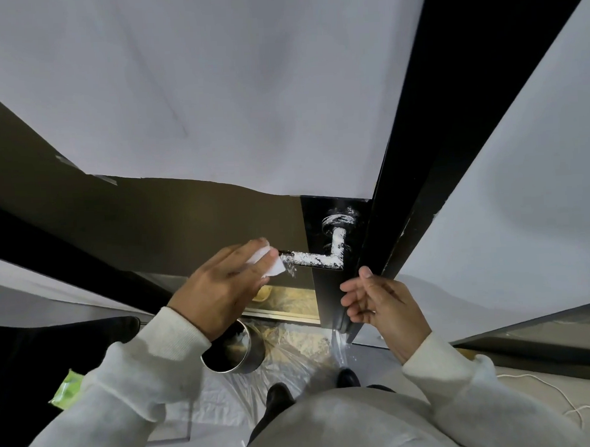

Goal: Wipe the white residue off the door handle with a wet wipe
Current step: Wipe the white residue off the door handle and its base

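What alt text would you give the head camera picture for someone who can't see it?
A person's left hand presses a white wet wipe against the tip of a black door handle caked in white residue, while the right hand hovers open below the door edge.

I see door handle (317, 258): black, shiny metal look, but rough white residue (337, 241) caked on it, powdery and flaky. Black plate (328, 290) behind handle is glossy, smooth. Wet wipe (266, 260) in left hand (223, 283): soft white cloth. Sleeves (147, 364) look like soft, matt knit cloth, ribbed at cuffs. Round can (240, 352) on floor: shiny metal. Floor sheet (293, 346): thin clear plastic, crinkly, shiny. White covering (211, 91) on door: smooth, matt paper look. Green packet (68, 389): shiny plastic.
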Tool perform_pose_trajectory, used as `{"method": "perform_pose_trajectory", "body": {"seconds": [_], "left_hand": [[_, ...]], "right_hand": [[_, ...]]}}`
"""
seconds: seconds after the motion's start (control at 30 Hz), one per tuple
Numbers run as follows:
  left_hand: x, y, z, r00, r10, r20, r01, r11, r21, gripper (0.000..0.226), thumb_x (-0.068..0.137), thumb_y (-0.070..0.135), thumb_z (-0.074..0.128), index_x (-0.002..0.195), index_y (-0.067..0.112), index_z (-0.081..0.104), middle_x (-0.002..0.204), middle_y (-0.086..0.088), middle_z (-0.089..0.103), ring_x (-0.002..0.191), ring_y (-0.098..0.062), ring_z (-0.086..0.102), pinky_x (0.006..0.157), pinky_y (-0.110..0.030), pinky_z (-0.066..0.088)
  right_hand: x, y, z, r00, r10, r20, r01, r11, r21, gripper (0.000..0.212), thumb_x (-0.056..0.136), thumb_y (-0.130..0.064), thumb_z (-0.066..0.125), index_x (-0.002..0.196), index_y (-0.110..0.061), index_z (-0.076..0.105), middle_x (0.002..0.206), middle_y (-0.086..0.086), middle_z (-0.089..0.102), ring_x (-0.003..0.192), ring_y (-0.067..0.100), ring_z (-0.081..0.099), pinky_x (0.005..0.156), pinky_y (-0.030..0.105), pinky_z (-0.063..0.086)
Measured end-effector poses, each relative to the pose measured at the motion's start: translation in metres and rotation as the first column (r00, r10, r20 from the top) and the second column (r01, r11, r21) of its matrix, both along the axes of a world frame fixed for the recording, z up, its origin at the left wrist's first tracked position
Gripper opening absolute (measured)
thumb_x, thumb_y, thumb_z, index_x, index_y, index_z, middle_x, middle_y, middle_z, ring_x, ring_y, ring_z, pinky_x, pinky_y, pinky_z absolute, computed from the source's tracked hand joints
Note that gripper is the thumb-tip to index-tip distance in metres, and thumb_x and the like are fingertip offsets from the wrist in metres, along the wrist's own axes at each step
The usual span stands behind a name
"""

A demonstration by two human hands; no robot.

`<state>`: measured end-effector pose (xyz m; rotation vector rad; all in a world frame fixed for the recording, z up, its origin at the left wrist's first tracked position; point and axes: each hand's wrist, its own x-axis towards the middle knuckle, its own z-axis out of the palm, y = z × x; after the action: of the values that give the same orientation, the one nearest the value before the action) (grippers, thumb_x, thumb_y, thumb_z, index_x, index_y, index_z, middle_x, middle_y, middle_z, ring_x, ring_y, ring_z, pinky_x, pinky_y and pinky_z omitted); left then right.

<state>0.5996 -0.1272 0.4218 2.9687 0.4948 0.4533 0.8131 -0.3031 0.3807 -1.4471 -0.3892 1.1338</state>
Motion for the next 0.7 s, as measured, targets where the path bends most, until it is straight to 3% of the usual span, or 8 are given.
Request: {"method": "perform_pose_trajectory", "body": {"seconds": [0.2, 0.37, 0.43, 0.53, 0.7], "left_hand": [[0.018, -0.011, -0.004, 0.973, 0.161, 0.164, -0.134, 0.977, -0.168, 0.035, 0.101, 0.03, 0.052, 0.127, 0.015, 0.068, 0.128, -0.006, 0.067, 0.113, -0.023, 0.068, 0.088, -0.04, 0.058], [0.0, -0.005, -0.009, 0.99, -0.037, 0.133, 0.05, 0.995, -0.091, 0.032, 0.1, 0.024, 0.055, 0.129, 0.016, 0.062, 0.143, -0.014, 0.055, 0.125, -0.029, 0.06, 0.093, -0.044, 0.056], [-0.002, -0.003, -0.01, 0.992, -0.051, 0.113, 0.057, 0.997, -0.053, 0.032, 0.1, 0.023, 0.055, 0.131, 0.016, 0.059, 0.145, -0.015, 0.053, 0.125, -0.03, 0.059, 0.093, -0.045, 0.056], [0.013, -0.01, -0.01, 0.989, 0.055, 0.138, -0.05, 0.998, -0.038, 0.033, 0.098, 0.02, 0.058, 0.13, 0.012, 0.063, 0.137, -0.015, 0.059, 0.119, -0.035, 0.062, 0.089, -0.049, 0.056], [0.015, -0.02, -0.013, 0.978, 0.09, 0.188, -0.08, 0.995, -0.059, 0.031, 0.096, 0.015, 0.062, 0.125, 0.005, 0.067, 0.135, -0.017, 0.06, 0.119, -0.037, 0.061, 0.092, -0.049, 0.055]], "right_hand": [[-0.002, 0.001, 0.005, 0.998, -0.054, -0.006, 0.055, 0.997, 0.055, 0.052, 0.09, -0.047, 0.05, 0.098, -0.001, 0.073, 0.078, 0.015, 0.072, 0.067, 0.024, 0.063, 0.068, 0.037, 0.054], [-0.008, 0.011, 0.018, 0.991, -0.132, 0.028, 0.127, 0.984, 0.127, 0.04, 0.091, -0.041, 0.05, 0.1, -0.009, 0.072, 0.086, 0.016, 0.076, 0.073, 0.027, 0.069, 0.079, 0.047, 0.057], [-0.012, 0.011, 0.021, 0.984, -0.165, 0.073, 0.153, 0.978, 0.142, 0.033, 0.091, -0.039, 0.052, 0.101, -0.015, 0.072, 0.087, 0.013, 0.076, 0.077, 0.026, 0.071, 0.083, 0.047, 0.059], [-0.015, 0.011, 0.024, 0.964, -0.203, 0.17, 0.174, 0.97, 0.172, 0.017, 0.093, -0.03, 0.057, 0.103, -0.026, 0.072, 0.081, 0.005, 0.077, 0.079, 0.022, 0.074, 0.084, 0.041, 0.06], [-0.016, 0.012, 0.025, 0.944, -0.21, 0.256, 0.171, 0.971, 0.167, 0.02, 0.098, -0.015, 0.058, 0.109, -0.027, 0.069, 0.079, 0.002, 0.078, 0.079, 0.019, 0.076, 0.086, 0.038, 0.061]]}}
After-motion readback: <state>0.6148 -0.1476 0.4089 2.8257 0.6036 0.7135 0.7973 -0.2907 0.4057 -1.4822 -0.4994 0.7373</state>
